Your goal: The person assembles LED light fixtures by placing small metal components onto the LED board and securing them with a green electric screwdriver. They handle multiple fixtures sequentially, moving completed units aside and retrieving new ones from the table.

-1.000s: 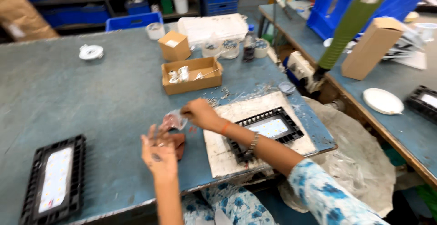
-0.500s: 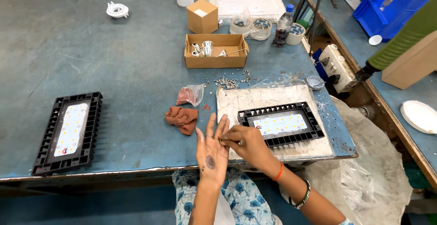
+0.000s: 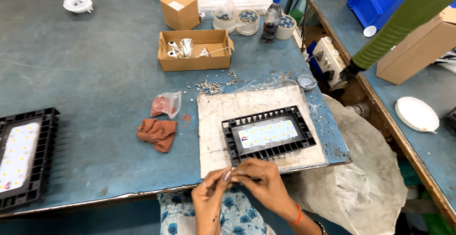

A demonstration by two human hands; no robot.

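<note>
Looking down from the head camera, we see both hands meeting at the near edge of the blue table (image 3: pixel 95 97). Left hand (image 3: pixel 209 199) and right hand (image 3: pixel 259 182) have fingertips pinched together around something tiny between them; too small to tell what it is. Right wrist wears an orange band (image 3: pixel 297 214).

Just beyond the hands lies the black finned lamp housing (image 3: pixel 268 135), LED panel facing up, on a worn white board (image 3: pixel 251 104). The housing is near the board's near edge, close to the hands but apart from them.

Left of the board: a crumpled rust-red cloth (image 3: pixel 156 134), and just beyond it a small clear bag of reddish pieces (image 3: pixel 164 104), a few red bits spilled beside it. Loose screws (image 3: pixel 211 86) lie scattered at the board's far left corner.

Farther out: an open shallow cardboard tray (image 3: pixel 194 49) with small white parts, a closed small cardboard box (image 3: pixel 179 9) behind it, clear tubs (image 3: pixel 236 22) and a dark bottle with blue cap (image 3: pixel 271 20) to the right.

Far left near edge: a second black lamp housing (image 3: pixel 23 156), partly cut off. Far left corner: a white round fitting (image 3: pixel 78 3).

Right side: a second bench with a white round plate (image 3: pixel 417 114), and a green tool handle (image 3: pixel 403 21) hanging across the view.
</note>
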